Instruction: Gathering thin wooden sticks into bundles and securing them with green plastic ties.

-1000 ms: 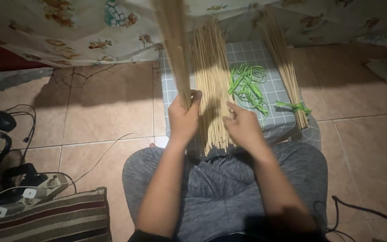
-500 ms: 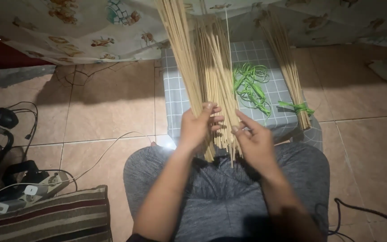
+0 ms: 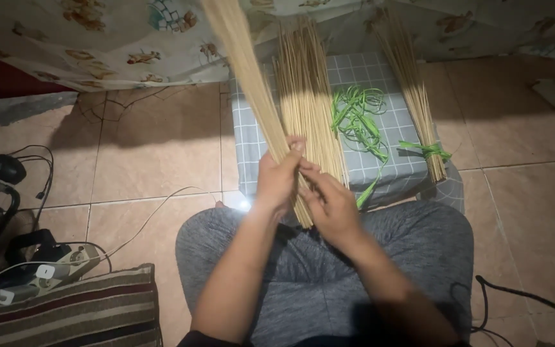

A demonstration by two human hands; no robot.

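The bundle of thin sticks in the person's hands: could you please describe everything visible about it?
The bundle of thin sticks is pale tan, looks like bamboo or wood, and is long and straight. It slants from the top of the picture down toward the lap, its upper part blurred. The left hand grips it near the lower end; the right hand touches the same end. No tie shows on it.

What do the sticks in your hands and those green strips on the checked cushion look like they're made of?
Held sticks: thin, straight, pale tan with a matte look, probably split bamboo or dried palm ribs; the left hand grips the bundle, the right hand touches it. Green strips: flat, curling and slightly glossy, likely plastic ribbon or raffia. Checked cushion: a soft woven-looking cover, seemingly fabric.
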